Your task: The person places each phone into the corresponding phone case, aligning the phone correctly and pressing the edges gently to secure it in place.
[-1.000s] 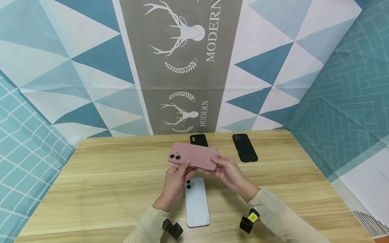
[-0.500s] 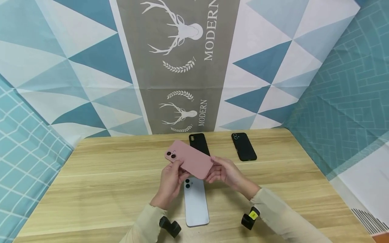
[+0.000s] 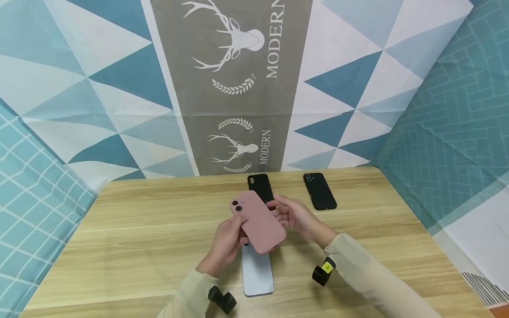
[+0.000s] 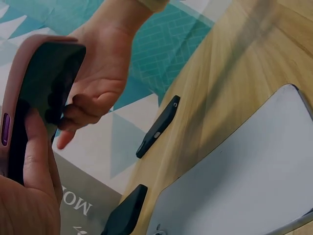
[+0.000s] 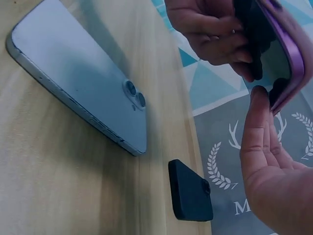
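Observation:
A phone in a pink case (image 3: 262,227) is held above the table, back with two lenses facing up in the head view. My left hand (image 3: 226,243) grips it along its left edge near the camera end, thumb on the back. In the left wrist view, fingers (image 4: 36,152) of that hand press the dark screen (image 4: 51,73). My right hand (image 3: 300,218) is at the phone's right edge, fingers loosely bent. Its fingertips (image 5: 259,95) are right at the screen's edge in the right wrist view. Under the pink phone lies a white phone (image 3: 257,274), its camera end partly hidden.
Near the back edge of the wooden table (image 3: 139,229) lie two black phone-shaped pieces: one (image 3: 260,187) behind the pink phone, partly covered by it, and another (image 3: 321,194) farther right. A patterned cloth wall (image 3: 238,88) rises behind the table.
The pink phone has turned clockwise from nearly level to a steep slant, its lower end swinging down over the white phone. The right hand has let go of its right end, staying beside the edge.

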Demonstrator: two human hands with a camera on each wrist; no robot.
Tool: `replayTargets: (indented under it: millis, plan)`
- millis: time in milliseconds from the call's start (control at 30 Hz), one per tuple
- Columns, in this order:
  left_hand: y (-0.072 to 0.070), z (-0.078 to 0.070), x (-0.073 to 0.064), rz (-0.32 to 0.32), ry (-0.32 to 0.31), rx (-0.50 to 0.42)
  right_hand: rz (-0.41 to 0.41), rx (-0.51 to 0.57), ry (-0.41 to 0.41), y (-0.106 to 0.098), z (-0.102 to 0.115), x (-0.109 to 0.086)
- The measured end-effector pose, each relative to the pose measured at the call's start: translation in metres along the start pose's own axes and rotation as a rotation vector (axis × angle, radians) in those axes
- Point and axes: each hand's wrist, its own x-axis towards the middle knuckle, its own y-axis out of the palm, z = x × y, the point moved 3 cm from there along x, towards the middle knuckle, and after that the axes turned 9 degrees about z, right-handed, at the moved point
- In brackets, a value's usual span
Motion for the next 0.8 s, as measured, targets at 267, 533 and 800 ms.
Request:
replayTargets:
  millis: [267, 533, 800]
  plan:
    - [0.006, 0.003, -0.003, 0.103, -0.046, 0.053, 0.015, -0.034, 0.043, 0.0, 0.008, 0.006]
    - [0.01, 0.005, -0.005, 0.191, -0.09, 0.089, 0.033, -0.077, 0.076, 0.002, 0.007, 0.011]
    - [0.014, 0.006, -0.007, 0.292, -0.103, 0.109, -0.005, -0.059, 0.091, 0.003, 0.001, 0.015]
